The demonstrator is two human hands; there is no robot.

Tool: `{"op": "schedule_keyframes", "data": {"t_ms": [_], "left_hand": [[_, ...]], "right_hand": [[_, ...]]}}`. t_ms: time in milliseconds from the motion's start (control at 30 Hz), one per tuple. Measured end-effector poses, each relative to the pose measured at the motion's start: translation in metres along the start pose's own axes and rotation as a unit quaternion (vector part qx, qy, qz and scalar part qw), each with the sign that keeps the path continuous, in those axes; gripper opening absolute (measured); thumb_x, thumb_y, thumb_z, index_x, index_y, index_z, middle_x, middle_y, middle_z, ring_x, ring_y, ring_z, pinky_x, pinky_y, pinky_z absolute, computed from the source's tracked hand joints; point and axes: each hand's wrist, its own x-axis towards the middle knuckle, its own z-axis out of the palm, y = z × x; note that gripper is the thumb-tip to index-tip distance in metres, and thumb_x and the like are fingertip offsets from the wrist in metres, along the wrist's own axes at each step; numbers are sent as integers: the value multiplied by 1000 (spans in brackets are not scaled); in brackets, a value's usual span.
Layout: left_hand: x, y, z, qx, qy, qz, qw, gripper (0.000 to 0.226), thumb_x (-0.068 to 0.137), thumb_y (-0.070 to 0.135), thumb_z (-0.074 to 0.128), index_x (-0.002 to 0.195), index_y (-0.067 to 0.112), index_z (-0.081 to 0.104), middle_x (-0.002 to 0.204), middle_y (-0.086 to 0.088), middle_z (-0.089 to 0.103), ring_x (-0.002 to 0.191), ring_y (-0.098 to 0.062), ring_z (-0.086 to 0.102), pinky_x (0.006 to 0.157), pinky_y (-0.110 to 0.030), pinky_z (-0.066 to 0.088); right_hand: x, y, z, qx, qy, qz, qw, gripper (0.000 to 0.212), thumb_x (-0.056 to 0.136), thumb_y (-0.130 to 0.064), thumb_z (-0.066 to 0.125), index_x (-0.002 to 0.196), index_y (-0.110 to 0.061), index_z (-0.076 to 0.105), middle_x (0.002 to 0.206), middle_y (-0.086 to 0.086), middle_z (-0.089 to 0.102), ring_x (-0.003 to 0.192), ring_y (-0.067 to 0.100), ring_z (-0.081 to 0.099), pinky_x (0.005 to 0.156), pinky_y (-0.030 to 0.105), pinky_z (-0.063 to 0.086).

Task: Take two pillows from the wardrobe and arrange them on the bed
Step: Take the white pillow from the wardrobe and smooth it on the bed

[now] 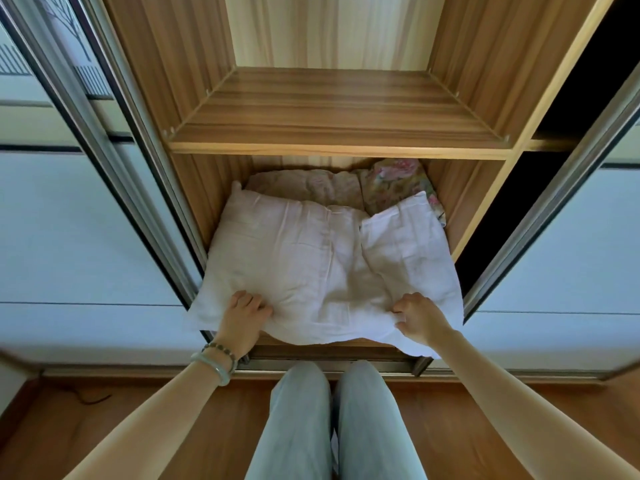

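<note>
A pale pink pillow (311,258) lies in the bottom compartment of the open wooden wardrobe (194,188), its near edge hanging out past the door track. My left hand (244,315) grips the pillow's front left part, fingers curled into the fabric. My right hand (420,317) pinches its front right edge. Behind it lie a second pale pillow (311,185) and a floral one (398,185), both partly hidden.
An empty wooden shelf (332,112) sits above the pillows. Sliding doors (86,220) with metal frames flank the opening on the left and right (561,237). My knees (332,410) are close to the door track, over a wooden floor (138,427).
</note>
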Motion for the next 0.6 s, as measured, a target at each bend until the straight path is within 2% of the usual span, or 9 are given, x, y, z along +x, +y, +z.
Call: {"op": "schedule_keyframes", "data": {"t_ms": [133, 200, 367, 467, 533, 600], "left_hand": [[-8, 1, 21, -44, -15, -28, 999, 51, 34, -6, 87, 79, 17, 76, 81, -4, 69, 73, -31, 68, 81, -45, 57], [-14, -4, 30, -53, -5, -15, 998, 55, 34, -6, 85, 83, 16, 77, 83, -5, 70, 74, -30, 68, 82, -44, 57], [-10, -14, 34, -90, -12, 32, 995, 60, 34, 7, 89, 91, 24, 77, 89, 3, 69, 80, -23, 69, 87, -36, 55], [-15, -19, 37, -104, -33, 59, 992, 60, 42, 24, 90, 100, 28, 75, 101, 7, 69, 93, -17, 68, 96, -32, 49], [-19, -26, 38, -95, -29, 67, 993, 59, 43, 24, 90, 100, 28, 76, 105, 7, 70, 97, -17, 69, 94, -32, 52], [-22, -35, 39, -81, -15, 47, 995, 57, 47, 25, 89, 102, 27, 76, 109, 6, 71, 103, -19, 68, 93, -39, 55]], "right_hand": [[16, -8, -1, 21, -107, 40, 993, 22, 81, -18, 61, 102, -18, 67, 103, 4, 62, 97, 24, 59, 79, 31, 50], [28, -11, -8, 41, -127, 21, 991, 29, 82, -24, 64, 111, -21, 64, 113, 2, 56, 105, 22, 55, 88, 33, 49], [82, -43, -33, 37, 3, -93, 995, 51, 91, -34, 58, 139, -21, 46, 146, 7, 40, 135, 23, 35, 108, 37, 36], [123, -75, -42, -8, 66, -174, 983, 54, 94, -34, 53, 144, -20, 39, 153, 10, 31, 138, 26, 31, 109, 37, 34], [149, -94, -44, -25, 87, -213, 973, 56, 93, -32, 55, 144, -19, 38, 152, 14, 31, 137, 30, 34, 106, 40, 37], [173, -110, -45, -30, 91, -232, 968, 57, 93, -32, 55, 145, -19, 36, 151, 16, 33, 136, 32, 35, 104, 42, 38]]}}
